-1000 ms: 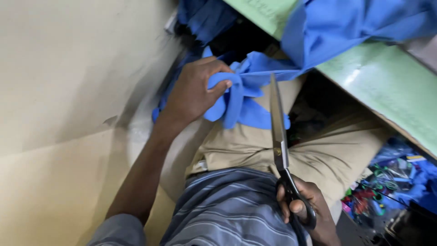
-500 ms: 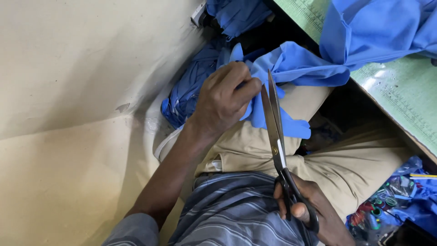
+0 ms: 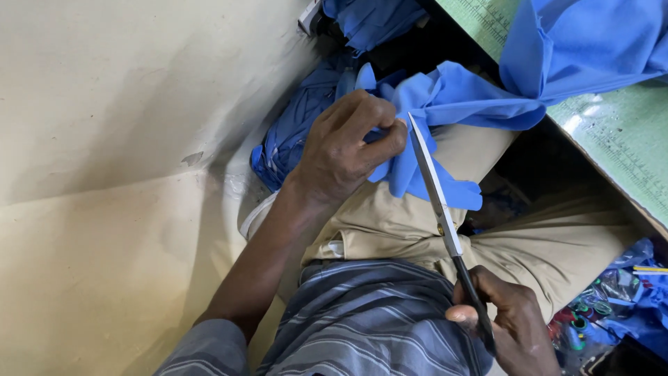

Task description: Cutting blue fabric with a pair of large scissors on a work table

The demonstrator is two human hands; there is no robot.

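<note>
Your left hand (image 3: 348,150) pinches the blue cloth (image 3: 445,104) over your lap — fingers clenched on it. Right hand (image 3: 511,324) grips the scissors (image 3: 445,223), blades closed, tip touching the cloth.

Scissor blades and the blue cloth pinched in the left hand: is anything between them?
Nothing visible. The long steel scissors, gripped by the right hand, have their tip right at the light blue cloth strip, just beside the left hand's pinching fingers. Those fingers sit close alongside the blade, not across it.

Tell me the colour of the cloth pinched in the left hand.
Bright blue cloth, clearest in the head view.
</note>
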